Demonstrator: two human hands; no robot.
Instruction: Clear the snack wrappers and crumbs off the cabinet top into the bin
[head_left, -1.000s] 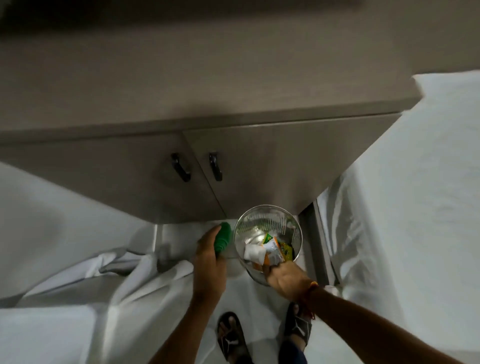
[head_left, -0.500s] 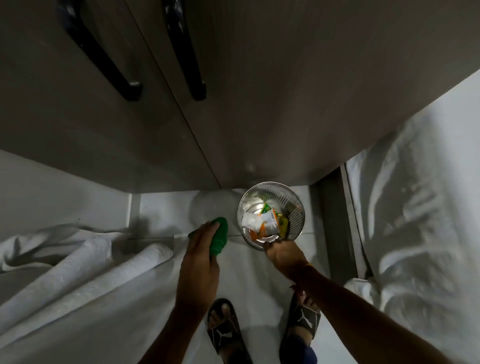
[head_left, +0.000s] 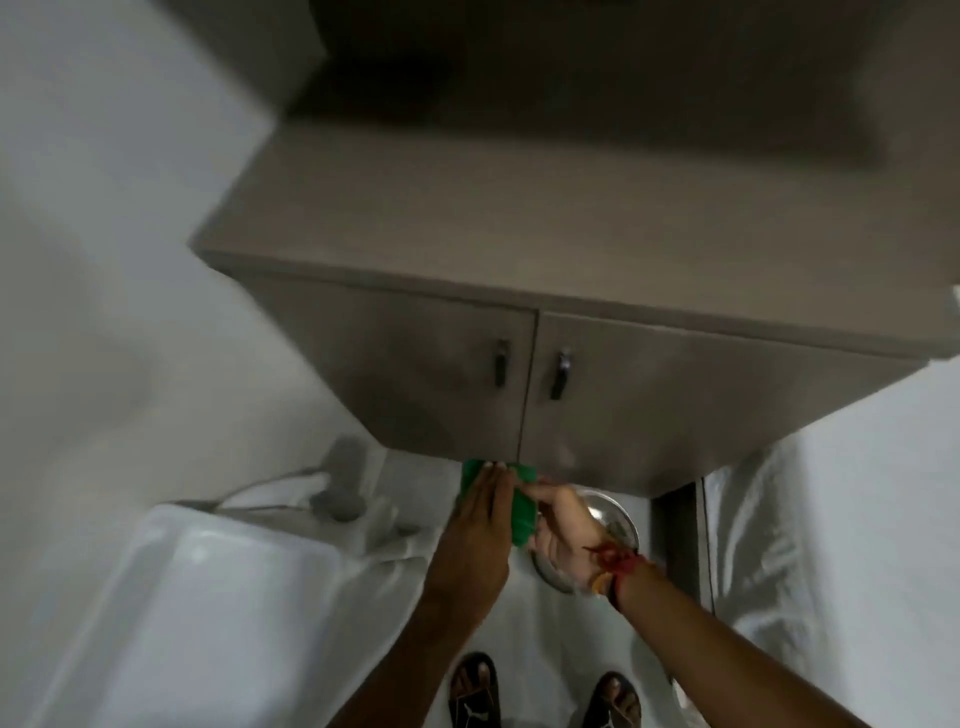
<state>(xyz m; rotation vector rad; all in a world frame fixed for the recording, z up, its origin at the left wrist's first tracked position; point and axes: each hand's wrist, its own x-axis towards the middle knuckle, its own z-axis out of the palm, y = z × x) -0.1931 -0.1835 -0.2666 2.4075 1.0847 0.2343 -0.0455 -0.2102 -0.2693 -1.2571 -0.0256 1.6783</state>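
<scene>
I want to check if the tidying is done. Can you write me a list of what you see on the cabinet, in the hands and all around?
Surface: grey wooden cabinet top looks bare; the picture is blurred, so small crumbs cannot be ruled out.
Job's things: round shiny metal bin on the floor below the cabinet, mostly hidden by the right hand; its contents cannot be seen.
Clutter: nothing seen.
Hands: left hand and right hand both hold a green cloth-like item between them, fingers closed on it.
Cables: nothing seen.
Surroundings: white sheets on both sides, two dark door handles, black sandals on the feet.
</scene>
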